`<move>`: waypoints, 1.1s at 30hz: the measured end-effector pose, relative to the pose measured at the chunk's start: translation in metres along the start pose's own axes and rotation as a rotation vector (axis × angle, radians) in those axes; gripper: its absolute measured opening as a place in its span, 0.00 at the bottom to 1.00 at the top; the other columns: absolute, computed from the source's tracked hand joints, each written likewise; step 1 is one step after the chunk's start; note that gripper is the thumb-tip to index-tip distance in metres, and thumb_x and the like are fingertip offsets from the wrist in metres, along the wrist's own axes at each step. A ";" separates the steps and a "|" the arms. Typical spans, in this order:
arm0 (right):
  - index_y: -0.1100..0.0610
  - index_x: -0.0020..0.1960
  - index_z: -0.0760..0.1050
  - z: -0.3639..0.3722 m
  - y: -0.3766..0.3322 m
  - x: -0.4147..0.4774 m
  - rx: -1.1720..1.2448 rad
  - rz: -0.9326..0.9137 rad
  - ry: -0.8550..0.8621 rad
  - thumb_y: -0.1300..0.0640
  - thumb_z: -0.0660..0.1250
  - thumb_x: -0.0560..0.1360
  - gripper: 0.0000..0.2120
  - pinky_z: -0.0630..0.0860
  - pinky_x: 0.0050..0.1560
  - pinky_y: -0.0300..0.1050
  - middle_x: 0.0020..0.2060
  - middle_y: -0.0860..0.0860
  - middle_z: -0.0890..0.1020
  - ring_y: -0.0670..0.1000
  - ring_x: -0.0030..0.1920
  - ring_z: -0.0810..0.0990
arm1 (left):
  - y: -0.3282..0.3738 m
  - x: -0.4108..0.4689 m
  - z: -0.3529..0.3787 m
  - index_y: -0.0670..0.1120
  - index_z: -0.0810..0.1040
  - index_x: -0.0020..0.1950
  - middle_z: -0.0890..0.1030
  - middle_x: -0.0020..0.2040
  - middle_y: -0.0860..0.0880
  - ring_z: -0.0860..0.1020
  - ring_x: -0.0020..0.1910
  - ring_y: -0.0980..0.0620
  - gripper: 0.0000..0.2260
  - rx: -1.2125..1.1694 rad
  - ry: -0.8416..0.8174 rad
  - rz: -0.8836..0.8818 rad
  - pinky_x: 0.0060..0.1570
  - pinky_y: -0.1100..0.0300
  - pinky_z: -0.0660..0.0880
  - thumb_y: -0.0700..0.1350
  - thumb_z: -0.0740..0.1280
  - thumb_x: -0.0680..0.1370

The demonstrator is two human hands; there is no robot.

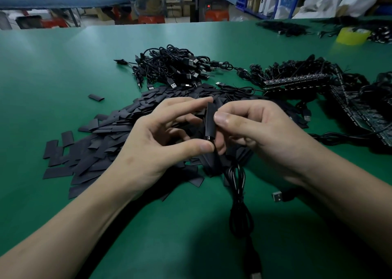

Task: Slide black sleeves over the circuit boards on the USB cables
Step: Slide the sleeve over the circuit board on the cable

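A black sleeve (pixel 210 120) stands nearly upright between my two hands, above the middle of the green table (pixel 53 71). My left hand (pixel 163 136) pinches it, thumb at its lower end and forefinger near its top. My right hand (pixel 258 130) grips its right side with thumb and curled fingers. A black USB cable (pixel 239 204) hangs from the sleeve's lower end toward me, looped on the table. The circuit board is hidden inside the sleeve or behind my fingers. A heap of flat black sleeves (pixel 106 139) lies under and left of my hands.
A tangle of USB cables (pixel 176 66) lies beyond the sleeves. Cables with circuit boards (pixel 297 80) lie at the right. A loose USB plug (pixel 277 196) sits near my right wrist. A yellow tape roll (pixel 353 36) stands far right. A person stands at a far bench.
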State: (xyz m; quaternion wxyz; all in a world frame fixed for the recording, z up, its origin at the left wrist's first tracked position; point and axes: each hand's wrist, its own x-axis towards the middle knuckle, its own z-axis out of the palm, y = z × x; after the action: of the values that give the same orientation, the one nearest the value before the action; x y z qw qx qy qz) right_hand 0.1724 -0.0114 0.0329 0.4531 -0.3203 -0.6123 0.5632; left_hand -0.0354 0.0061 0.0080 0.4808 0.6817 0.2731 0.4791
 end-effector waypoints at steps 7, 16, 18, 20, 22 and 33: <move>0.52 0.40 0.84 -0.003 0.001 0.002 -0.039 0.070 -0.037 0.54 0.68 0.79 0.10 0.79 0.40 0.39 0.34 0.52 0.84 0.48 0.35 0.82 | 0.003 0.000 -0.001 0.54 0.83 0.64 0.78 0.63 0.48 0.81 0.58 0.43 0.23 0.098 -0.004 0.040 0.51 0.55 0.75 0.49 0.79 0.69; 0.56 0.50 0.84 -0.003 -0.006 -0.003 -0.332 0.064 -0.116 0.47 0.69 0.78 0.12 0.83 0.49 0.57 0.45 0.54 0.88 0.63 0.47 0.85 | 0.011 0.000 -0.002 0.52 0.81 0.60 0.85 0.50 0.52 0.82 0.49 0.54 0.20 0.176 0.216 0.084 0.47 0.54 0.79 0.50 0.77 0.70; 0.51 0.51 0.83 0.000 -0.007 -0.004 -0.516 0.055 -0.118 0.44 0.71 0.76 0.12 0.80 0.49 0.65 0.45 0.52 0.87 0.63 0.46 0.83 | 0.011 0.000 -0.003 0.52 0.81 0.60 0.84 0.48 0.54 0.82 0.46 0.56 0.20 0.187 0.292 0.086 0.45 0.57 0.78 0.51 0.77 0.70; 0.48 0.52 0.82 0.002 -0.005 -0.003 -0.606 0.056 -0.092 0.46 0.74 0.76 0.08 0.78 0.44 0.60 0.40 0.52 0.85 0.60 0.38 0.80 | 0.011 0.000 -0.004 0.52 0.80 0.59 0.84 0.46 0.54 0.82 0.44 0.57 0.20 0.205 0.355 0.075 0.44 0.57 0.78 0.53 0.78 0.70; 0.48 0.51 0.81 0.001 -0.004 -0.003 -0.625 0.045 -0.062 0.51 0.73 0.77 0.05 0.73 0.37 0.47 0.33 0.50 0.80 0.53 0.32 0.75 | 0.009 0.001 -0.005 0.54 0.80 0.58 0.84 0.45 0.54 0.82 0.43 0.57 0.19 0.239 0.396 0.060 0.45 0.53 0.79 0.55 0.78 0.69; 0.55 0.52 0.80 -0.039 -0.070 0.063 -0.705 0.055 0.210 0.56 0.73 0.76 0.06 0.82 0.38 0.37 0.38 0.50 0.85 0.47 0.35 0.86 | -0.009 0.003 -0.009 0.53 0.70 0.78 0.82 0.55 0.59 0.80 0.50 0.56 0.32 0.554 0.432 -0.002 0.54 0.52 0.79 0.58 0.72 0.76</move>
State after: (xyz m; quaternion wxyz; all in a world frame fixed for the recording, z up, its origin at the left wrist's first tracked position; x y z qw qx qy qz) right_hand 0.1918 0.0500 0.1125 0.3600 -0.5290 -0.7101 0.2939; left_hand -0.0412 0.0154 0.0020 0.2095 0.6689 0.4888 0.5193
